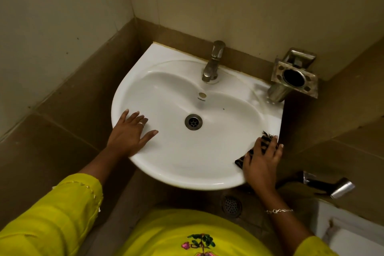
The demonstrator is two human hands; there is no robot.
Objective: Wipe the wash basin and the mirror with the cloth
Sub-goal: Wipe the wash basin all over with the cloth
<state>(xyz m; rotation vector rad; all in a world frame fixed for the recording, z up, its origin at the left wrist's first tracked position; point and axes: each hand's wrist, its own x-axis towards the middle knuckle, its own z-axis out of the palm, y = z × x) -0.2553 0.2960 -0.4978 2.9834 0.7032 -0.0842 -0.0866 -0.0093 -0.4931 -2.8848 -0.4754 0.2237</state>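
**Pressed the Cloth on the Basin's Right Rim**

Wore a yellow sleeve (52,220) on the left. Laid the left hand (133,133) flat on the left rim of the white wash basin (187,178) — fingers wide and straight, holding nothing. Had a ring (141,124) on one finger there. Stood right over the bowl, with the round drain (193,121) in the middle and the metal tap (213,62) at the back, up by the wall. Saw a floor drain (231,207) down below the bowl.

Pressed the dark striped cloth (239,162) down on the right rim with the right hand (261,162) — fingers spread out on top, not curled round it. Let one corner of the cloth poke out by the thumb and a frayed bit poke out past the fingertips. Wore a thin bracelet (279,211) on the right wrist.

Saw a metal holder (295,78) on the wall just past the basin's back right corner, with a dark round hole on top. Saw a shiny spray handle (332,186) low on the right, near the right arm.
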